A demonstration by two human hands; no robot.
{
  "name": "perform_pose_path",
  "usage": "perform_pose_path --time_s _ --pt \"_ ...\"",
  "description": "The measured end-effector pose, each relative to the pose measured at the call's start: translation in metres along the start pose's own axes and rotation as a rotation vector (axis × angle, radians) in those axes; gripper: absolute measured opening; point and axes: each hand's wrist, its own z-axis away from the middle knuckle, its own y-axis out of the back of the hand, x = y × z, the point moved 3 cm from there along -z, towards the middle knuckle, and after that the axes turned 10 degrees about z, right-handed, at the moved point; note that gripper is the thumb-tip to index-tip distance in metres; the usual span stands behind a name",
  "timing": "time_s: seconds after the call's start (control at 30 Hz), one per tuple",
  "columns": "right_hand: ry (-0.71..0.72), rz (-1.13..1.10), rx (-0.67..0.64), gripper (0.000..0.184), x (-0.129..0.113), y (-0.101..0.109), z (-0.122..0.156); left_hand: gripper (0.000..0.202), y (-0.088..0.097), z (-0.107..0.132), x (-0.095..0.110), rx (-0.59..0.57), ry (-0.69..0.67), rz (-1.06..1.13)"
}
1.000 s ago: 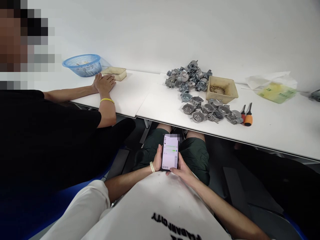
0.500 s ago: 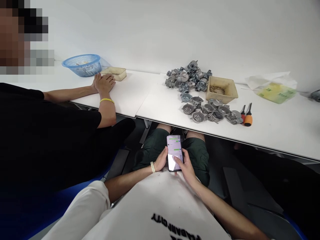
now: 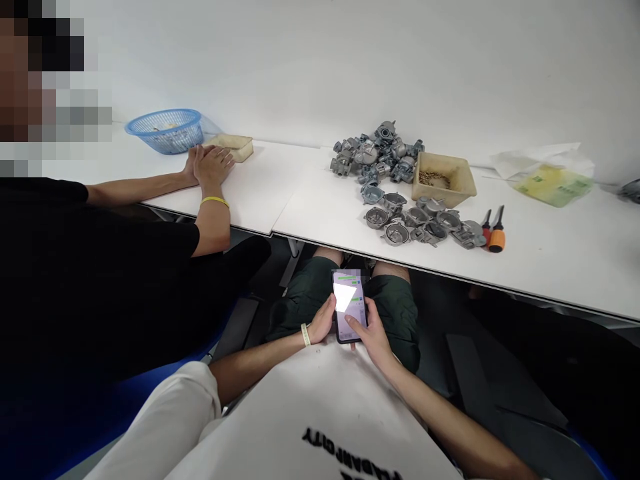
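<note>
Holding phone (image 3: 351, 301) w/ L grip (image 3: 323, 323), R grip (image 3: 376, 339).

Left grip (image 3: 323, 324) — turned inward, partly hidden; right grip (image 3: 376, 335) — curled, thumb (image 3: 355, 325) angled inward; forearms (image 3: 257, 359) converging.

The phone (image 3: 354, 308) sits farther right than a second ago, its top leaning left; the left hand (image 3: 321, 325) is farther right too; the right hand's (image 3: 377, 340) thumb rests higher, over the screen (image 3: 357, 315); a bright reflection (image 3: 344, 297) covers the screen's upper left; the co-worker's upper hand (image 3: 215, 165) lies slightly farther right.
</note>
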Motion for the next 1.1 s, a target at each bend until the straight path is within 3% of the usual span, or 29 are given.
perform_pose_path --time_s 0.2,0.37,0.7,0.9,1.1 --pt "-0.008 -0.017 -0.041 0.050 0.001 0.001 -0.002 0.080 -0.001 -0.001 0.000 -0.009 0.001 0.044" --pt "-0.012 -0.032 -0.154 0.077 0.001 -0.001 -0.006 0.082 -0.004 -0.001 0.001 -0.032 0.065 0.168" --pt "0.036 -0.036 -0.195 0.059 -0.008 0.001 0.001 0.077 0.000 -0.002 0.006 -0.003 0.002 0.093" --pt "0.068 0.083 -0.075 0.036 0.008 0.009 -0.006 0.074 -0.001 -0.001 0.003 -0.035 -0.034 0.037" --pt "0.080 0.140 -0.009 0.039 0.010 0.009 -0.007 0.064 -0.003 0.001 0.001 -0.093 -0.043 -0.001"
